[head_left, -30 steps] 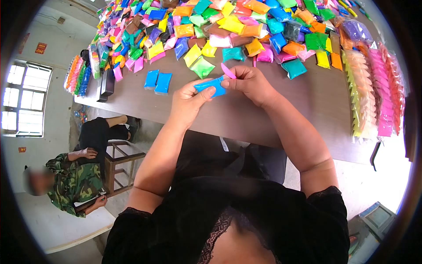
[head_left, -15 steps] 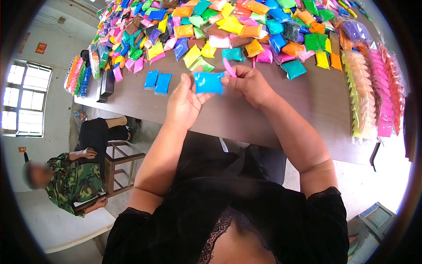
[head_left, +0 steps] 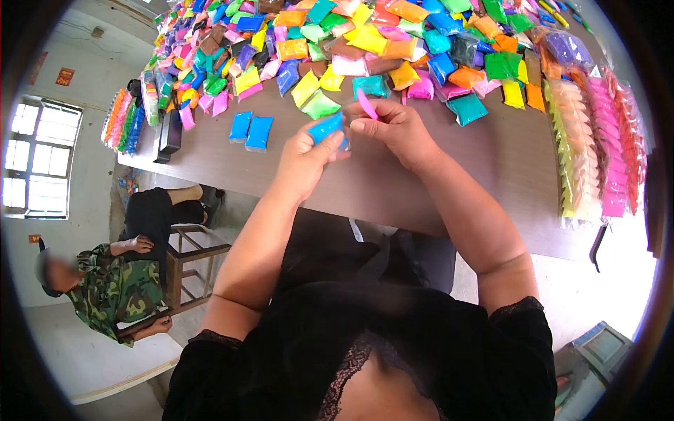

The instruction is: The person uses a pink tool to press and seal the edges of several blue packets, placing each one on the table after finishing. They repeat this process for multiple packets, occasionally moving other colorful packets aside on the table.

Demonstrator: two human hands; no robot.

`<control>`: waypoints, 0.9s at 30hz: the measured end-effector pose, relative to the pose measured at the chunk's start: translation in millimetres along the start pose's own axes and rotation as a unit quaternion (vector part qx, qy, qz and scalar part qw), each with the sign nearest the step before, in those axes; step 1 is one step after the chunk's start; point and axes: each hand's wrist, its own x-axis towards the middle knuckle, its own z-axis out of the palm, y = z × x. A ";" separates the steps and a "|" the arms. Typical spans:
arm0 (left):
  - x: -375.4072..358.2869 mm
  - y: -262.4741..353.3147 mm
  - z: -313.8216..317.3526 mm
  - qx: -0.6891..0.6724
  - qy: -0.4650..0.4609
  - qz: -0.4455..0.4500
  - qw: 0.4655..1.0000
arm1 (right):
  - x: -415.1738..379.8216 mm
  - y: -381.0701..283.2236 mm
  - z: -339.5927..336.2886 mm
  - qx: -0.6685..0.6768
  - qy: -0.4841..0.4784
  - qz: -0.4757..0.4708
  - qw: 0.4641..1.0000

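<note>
My left hand [head_left: 307, 156] grips a blue packet [head_left: 326, 129], its thumb pressed across the front. Just right of it, my right hand [head_left: 400, 131] pinches a thin pink strip [head_left: 366, 104] that sticks up above the fingers. The two hands are close together but apart, over the near part of the table. Two more blue packets, one [head_left: 240, 126] beside the other [head_left: 259, 133], lie flat left of my left hand. A green packet [head_left: 321, 105] lies just beyond the hands.
Piled colourful packets [head_left: 351, 42] cover the far side of the brown table [head_left: 491, 189]. Bagged strips [head_left: 579, 147] lie at the right and more [head_left: 126, 119] at the left, near a black box [head_left: 167, 137]. A seated person [head_left: 119, 288] is at the left.
The blue packet has tilted and turned in my left hand, whose thumb has closed over it. My right hand has come away from the packet's edge, still with the pink strip.
</note>
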 end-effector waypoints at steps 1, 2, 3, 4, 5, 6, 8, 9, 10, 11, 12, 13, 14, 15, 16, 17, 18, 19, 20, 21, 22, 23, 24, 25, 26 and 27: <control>-0.1 -3.0 -1.9 0.065 -0.024 -0.021 0.997 | -0.5 0.6 0.6 0.024 -0.025 -0.030 0.999; 0.0 -5.9 -2.8 0.130 -0.048 -0.041 0.990 | -0.8 2.8 0.1 0.023 -0.023 -0.029 0.999; 0.0 -8.5 -3.0 0.129 -0.049 -0.041 0.990 | -0.7 5.4 -0.2 0.007 -0.053 -0.024 0.998; -0.7 -10.8 -3.1 0.149 -0.054 -0.040 0.987 | -0.8 6.8 -0.7 -0.009 -0.083 -0.019 0.996; -1.5 -12.1 -2.9 0.169 -0.059 -0.038 0.983 | -0.9 6.4 -2.8 -0.010 -0.082 -0.019 0.996; -2.1 -12.3 -2.7 0.167 -0.060 -0.038 0.983 | -1.0 3.6 -5.0 -0.036 -0.093 -0.005 0.995; -3.4 -11.8 -2.8 0.208 -0.063 -0.017 0.976 | -1.0 2.0 -5.6 -0.064 -0.103 0.009 0.993; -4.8 -10.4 -1.6 0.208 -0.063 -0.017 0.976 | -0.9 2.8 -4.5 -0.080 -0.074 0.000 0.994; -6.5 -7.3 0.3 0.185 -0.059 -0.001 0.981 | -0.5 3.8 -3.8 -0.095 -0.045 -0.010 0.994; -7.4 -3.8 2.0 0.162 -0.055 0.016 0.985 | 0.5 5.3 -4.0 -0.096 -0.045 -0.011 0.994; -8.5 -1.4 3.2 0.163 -0.055 0.018 0.985 | 1.4 7.0 -3.9 -0.084 -0.044 -0.022 0.995; -10.0 0.4 4.1 0.164 -0.050 0.017 0.985 | 2.0 8.0 -3.9 -0.072 -0.044 -0.033 0.996; -11.0 1.5 4.3 0.165 -0.044 0.015 0.985 | 2.0 8.4 -4.1 -0.072 -0.044 -0.034 0.996; -11.0 0.0 3.3 0.165 -0.044 0.016 0.985 | 0.8 7.8 -3.8 -0.072 -0.045 -0.026 0.996; -10.3 -3.0 1.1 0.141 -0.032 0.008 0.989 | 0.2 7.3 -3.4 -0.072 -0.046 -0.018 0.996; -9.4 -4.9 -0.5 0.116 -0.020 0.000 0.993 | 0.0 7.1 -3.2 -0.073 -0.047 -0.019 0.996; -8.6 -5.6 -1.1 0.116 -0.020 0.001 0.993 | -0.2 7.0 -3.3 -0.089 -0.037 -0.018 0.995; -7.7 -6.1 -1.4 0.142 -0.014 0.011 0.990 | 0.1 6.9 -3.6 -0.105 -0.028 -0.017 0.994; -7.3 -6.9 -1.2 0.168 -0.007 0.021 0.986 | 0.3 5.4 -4.3 -0.106 -0.027 -0.017 0.994; -8.5 -8.8 1.1 0.167 -0.007 0.019 0.986 | -0.9 3.4 -4.5 -0.114 -0.025 -0.005 0.993; -9.8 -10.5 5.0 0.129 0.017 0.044 0.991 | -1.5 2.1 -4.6 -0.123 -0.023 0.007 0.992; -7.5 -9.5 7.7 0.091 0.040 0.073 0.992 | 0.7 1.7 -5.7 -0.126 -0.023 0.003 0.992; -8.1 -6.7 8.1 0.090 0.040 0.074 0.992 | 0.5 4.0 -4.8 -0.113 -0.025 -0.001 0.993; -10.2 -2.9 8.0 0.082 0.037 0.059 0.994 | -0.6 5.5 -3.8 -0.100 -0.027 -0.003 0.995; -10.4 -0.2 7.0 0.074 0.033 0.045 0.996 | -1.7 4.7 -4.4 -0.102 -0.028 -0.004 0.994; -6.4 -0.8 1.9 0.074 0.032 0.047 0.996 | -1.8 1.7 -4.8 -0.110 -0.041 0.009 0.993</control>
